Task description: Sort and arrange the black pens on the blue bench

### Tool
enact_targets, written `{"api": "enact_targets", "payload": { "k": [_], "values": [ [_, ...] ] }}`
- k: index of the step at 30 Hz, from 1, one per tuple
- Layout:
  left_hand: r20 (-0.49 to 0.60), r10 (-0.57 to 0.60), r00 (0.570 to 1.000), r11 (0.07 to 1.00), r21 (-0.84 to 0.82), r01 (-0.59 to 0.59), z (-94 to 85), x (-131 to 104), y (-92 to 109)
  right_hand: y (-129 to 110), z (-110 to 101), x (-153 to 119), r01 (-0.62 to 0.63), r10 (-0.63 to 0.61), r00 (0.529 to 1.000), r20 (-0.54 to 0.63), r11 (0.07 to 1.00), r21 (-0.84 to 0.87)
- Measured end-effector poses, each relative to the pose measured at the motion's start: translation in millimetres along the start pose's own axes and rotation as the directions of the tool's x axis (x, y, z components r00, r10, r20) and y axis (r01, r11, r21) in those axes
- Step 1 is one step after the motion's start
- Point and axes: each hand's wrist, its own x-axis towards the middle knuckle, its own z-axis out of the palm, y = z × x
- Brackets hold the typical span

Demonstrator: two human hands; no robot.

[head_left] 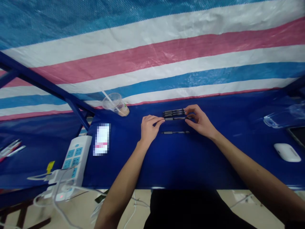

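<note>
A dark pen with a clear-looking barrel [175,118] lies crosswise in front of me, its two ends between my hands. My left hand [149,128] pinches its left end between thumb and fingers. At its right end, the thumb and fingers of my right hand [201,122] close around the tip. Just beyond it, several similar pens [173,112] lie side by side, and my right index finger touches their right ends. Nearer to me, a single pen [175,132] rests apart on the blue tabletop [176,159], roughly parallel to the others.
To the left are a plastic cup with a straw [122,109], a lit phone [102,140] and a power strip [78,152] with cables. A white case [287,152] and a clear plastic cup [276,121] lie right. Striped sheeting [166,54] hangs behind the table.
</note>
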Motion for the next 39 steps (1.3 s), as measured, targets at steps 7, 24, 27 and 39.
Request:
{"api": "enact_targets", "payload": {
  "k": [7,24,27,39],
  "values": [
    [0.062,-0.06,0.996,0.996,0.064,0.056,-1.6,1,7,15,-6,-3,0.243,-0.21,0.97,0.125,0.787,-0.567],
    [0.32,0.108,0.941,0.994,-0.003,-0.113,-7.6,4,18,36,-7,0,0.294,-0.246,0.952,0.181,0.574,-0.764],
    [0.447,0.185,0.875,0.982,-0.057,-0.179,-8.8,4,20,31,-6,0,0.289,-0.252,0.953,0.166,0.595,-0.75],
    [0.43,0.196,0.882,0.98,-0.05,-0.193,2.0,-2,20,3,14,-11,0.502,-0.134,0.833,0.536,0.591,-0.631]
  ]
}}
